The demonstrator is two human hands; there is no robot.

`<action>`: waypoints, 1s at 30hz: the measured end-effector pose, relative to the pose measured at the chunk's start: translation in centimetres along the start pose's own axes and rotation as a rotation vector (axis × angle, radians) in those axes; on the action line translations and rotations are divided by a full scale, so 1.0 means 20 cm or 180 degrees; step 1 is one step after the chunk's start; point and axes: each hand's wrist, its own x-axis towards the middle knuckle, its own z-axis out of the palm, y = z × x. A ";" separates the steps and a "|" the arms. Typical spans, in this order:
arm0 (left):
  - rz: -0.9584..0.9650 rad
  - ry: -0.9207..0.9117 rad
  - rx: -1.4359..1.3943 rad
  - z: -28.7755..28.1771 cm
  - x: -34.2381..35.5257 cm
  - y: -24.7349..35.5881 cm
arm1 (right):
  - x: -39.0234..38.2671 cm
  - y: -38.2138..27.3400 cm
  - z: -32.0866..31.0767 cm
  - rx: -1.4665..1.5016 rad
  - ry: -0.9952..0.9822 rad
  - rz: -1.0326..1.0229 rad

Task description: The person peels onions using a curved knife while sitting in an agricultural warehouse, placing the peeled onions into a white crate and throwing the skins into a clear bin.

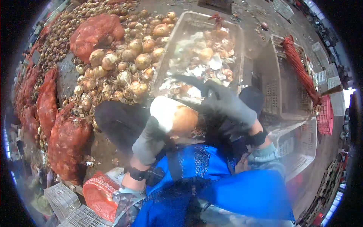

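My left hand, in a grey glove, is closed around a large onion. The onion's left side is peeled white, while brown skin still covers its right side. My right hand, also gloved, hovers up and to the right of the onion, over the near edge of a crate. Its dark fingers are smeared by motion, and a dark narrow shape points left from them; I cannot make out whether it is a finger or a tool. The pale plastic crate in front of me holds onions and loose white and brown peel.
Loose onions are heaped left of the crate. Red mesh sacks of onions stand at the left, another sack lies on the pile. At right are a plastic crate with a rolled red mesh bag and a pale crate.
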 end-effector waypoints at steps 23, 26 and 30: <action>-0.0406 0.0212 -0.0165 0.24 0.13 0.09 | -0.11 -0.06 0.18 0.0005 0.0087 -0.0672; -0.0490 0.0365 -0.0142 0.24 0.12 0.11 | -0.11 -0.06 0.19 -0.0152 -0.0040 -0.0406; 0.0087 0.0258 0.2439 0.20 0.09 0.10 | -0.13 -0.09 0.20 -0.0540 -0.0009 -0.0313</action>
